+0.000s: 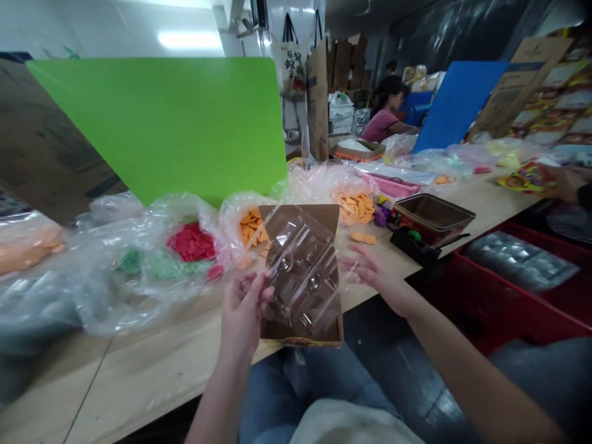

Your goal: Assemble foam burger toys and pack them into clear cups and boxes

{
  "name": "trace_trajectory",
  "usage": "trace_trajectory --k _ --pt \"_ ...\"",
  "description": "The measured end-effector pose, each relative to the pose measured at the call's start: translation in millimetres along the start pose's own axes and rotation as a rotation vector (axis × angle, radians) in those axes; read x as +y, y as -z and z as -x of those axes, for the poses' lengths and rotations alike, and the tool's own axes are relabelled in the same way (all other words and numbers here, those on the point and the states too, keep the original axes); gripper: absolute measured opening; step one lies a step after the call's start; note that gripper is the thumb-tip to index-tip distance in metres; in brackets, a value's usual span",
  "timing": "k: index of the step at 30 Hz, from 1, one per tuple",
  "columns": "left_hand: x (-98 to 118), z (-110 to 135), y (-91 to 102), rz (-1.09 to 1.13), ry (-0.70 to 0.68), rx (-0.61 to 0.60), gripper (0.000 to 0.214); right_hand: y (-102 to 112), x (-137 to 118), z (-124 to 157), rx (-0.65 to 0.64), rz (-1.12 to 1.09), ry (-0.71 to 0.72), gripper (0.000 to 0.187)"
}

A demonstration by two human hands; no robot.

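My left hand point(243, 314) grips the left edge of a clear plastic blister tray point(303, 274) that lies against a brown cardboard backing point(319, 216), held tilted above the front edge of the wooden table point(152, 370). My right hand point(372, 268) hovers just right of the tray with its fingers spread, touching or nearly touching the tray's right edge. Behind the tray lie plastic bags of orange chips point(252, 228), red chips point(192, 242) and green chips point(152, 265).
A green board point(176, 123) stands upright at the back, a blue board point(456, 102) further right. A brown tray point(435, 216) and more orange chips point(355, 206) sit to the right. Red crates point(509, 290) stand beside the table. A seated person point(386, 120) works far back.
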State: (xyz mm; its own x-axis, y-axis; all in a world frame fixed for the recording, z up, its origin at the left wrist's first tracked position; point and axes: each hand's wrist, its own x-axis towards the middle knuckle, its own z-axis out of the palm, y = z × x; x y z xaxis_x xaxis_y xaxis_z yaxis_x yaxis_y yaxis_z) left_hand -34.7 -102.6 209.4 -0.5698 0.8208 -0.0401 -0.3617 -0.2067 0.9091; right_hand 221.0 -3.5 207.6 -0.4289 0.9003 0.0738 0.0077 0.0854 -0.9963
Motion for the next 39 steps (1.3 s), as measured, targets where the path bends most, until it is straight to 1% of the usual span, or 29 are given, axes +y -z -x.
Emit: trace_trajectory --k 1,3,4,5,6,7,8,9,11,12,14,16,17,18,19,20,21,22,23,24,25,27,28,29,31,33,35,37,39 --pt "10.5 -9.6 1.6 -0.092 -0.077 -0.038 0.035 -4.1 4.9 -5.5 0.102 0.078 0.09 0.061" --pt "33.8 -32.1 0.4 -0.294 -0.23 -0.11 0.042 -6.9 13.5 -14.4 0.362 0.247 0.295 0.056" --pt "43.5 -44.3 -2.5 -0.394 -0.248 -0.155 0.044 -6.9 16.5 -17.3 0.46 0.317 0.374 0.053" --pt "49.9 -56.3 -6.6 -0.493 -0.229 -0.234 0.045 -7.0 18.2 -19.1 0.512 0.372 0.434 0.051" --pt "52.0 -67.2 -11.4 -0.577 -0.183 -0.334 0.045 -7.7 18.7 -20.0 0.529 0.417 0.482 0.05" --pt "49.3 -76.5 -16.3 -0.638 -0.118 -0.439 0.045 -9.2 17.9 -20.4 0.521 0.468 0.526 0.049" --pt "42.2 -83.7 -20.7 -0.67 -0.06 -0.526 0.045 -11.7 16.1 -20.9 0.498 0.54 0.574 0.05" --pt "31.5 -88.9 -24.1 -0.673 -0.016 -0.577 0.044 -15.0 13.5 -22.1 0.465 0.63 0.625 0.051" --pt "4.2 -94.8 -27.0 -0.633 0.026 -0.582 0.044 -22.9 6.8 -28.9 0.378 0.82 0.703 0.052" --pt "-9.8 -96.1 -26.6 -0.609 0.039 -0.581 0.044 -27.1 3.5 -35.0 0.322 0.901 0.715 0.052" --pt "-33.9 -96.4 -24.2 -0.612 0.048 -0.612 0.045 -35.1 -1.4 -52.5 0.203 1.029 0.67 0.054" --pt "-50.2 -93.5 -22.0 -0.731 -0.007 -0.624 0.051 -42.7 -2.1 -72.9 0.006 1.145 0.571 0.049" --pt "-55.6 -90.8 -21.6 -0.825 -0.083 -0.583 0.056 -46.2 -0.7 -82.2 -0.118 1.202 0.517 0.043" --pt "-59.8 -87.4 -21.5 -0.926 -0.192 -0.514 0.061 -49.7 1.6 -89.9 -0.235 1.257 0.464 0.035" --pt "-63.2 -83.8 -21.2 -1.019 -0.323 -0.439 0.066 -52.9 4.4 -95.4 -0.321 1.31 0.41 0.028" --pt "-66.4 -80.3 -20.4 -1.089 -0.452 -0.378 0.069 -55.8 7.2 -98.6 -0.365 1.365 0.353 0.025" --pt "-69.9 -77.3 -18.5 -1.132 -0.559 -0.34 0.07 -58.3 9.6 -99.6 -0.355 1.423 0.288 0.025" --pt "-74.2 -75.1 -15.2 -1.151 -0.619 -0.333 0.069 -60.5 11.1 -98.9 -0.305 1.481 0.228 0.025" --pt "-79.5 -73.5 -10.5 -1.142 -0.615 -0.352 0.067 -62.3 11.5 -97.1 -0.246 1.536 0.178 0.026" --pt "-85.5 -72.4 -4.5 -1.109 -0.539 -0.395 0.065 -63.7 10.8 -95.1 -0.195 1.585 0.138 0.027" --pt "-92.2 -71.2 2.3 -1.062 -0.42 -0.447 0.061 -64.5 9.2 -93.3 -0.176 1.623 0.086 0.028" --pt "-105.2 -66.8 15.9 -0.965 -0.185 -0.554 0.05 -63.5 3.9 -91.5 -0.226 1.661 -0.054 0.03" --pt "-110.6 -63.0 21.6 -0.934 -0.11 -0.593 0.046 -61.4 1.1 -91.1 -0.271 1.665 -0.131 0.03" --pt "-114.7 -58.1 26.0 -0.922 -0.073 -0.625 0.044 -57.9 -1.7 -90.4 -0.309 1.665 -0.201 0.03" --pt "-118.9 -45.9 30.6 -0.942 -0.084 -0.665 0.044 -47.8 -5.9 -86.1 -0.332 1.67 -0.271 0.03" --pt "-119.4 -32.3 31.3 -1.016 -0.107 -0.647 0.052 -36.8 -7.8 -76.2 -0.282 1.693 -0.274 0.029" --pt "-119.4 -18.2 31.8 -1.125 -0.119 -0.548 0.057 -30.5 -6.1 -63.2 -0.218 1.712 -0.273 0.028" --pt "-121.2 -2.4 35.5 -1.211 -0.089 -0.431 0.058 -33.5 0.9 -52.5 -0.199 1.718 -0.236 0.027" --pt "-123.6 15.5 42.9 -1.26 -0.064 -0.362 0.057 -46.4 12.8 -47.7 -0.239 1.731 -0.189 0.026"
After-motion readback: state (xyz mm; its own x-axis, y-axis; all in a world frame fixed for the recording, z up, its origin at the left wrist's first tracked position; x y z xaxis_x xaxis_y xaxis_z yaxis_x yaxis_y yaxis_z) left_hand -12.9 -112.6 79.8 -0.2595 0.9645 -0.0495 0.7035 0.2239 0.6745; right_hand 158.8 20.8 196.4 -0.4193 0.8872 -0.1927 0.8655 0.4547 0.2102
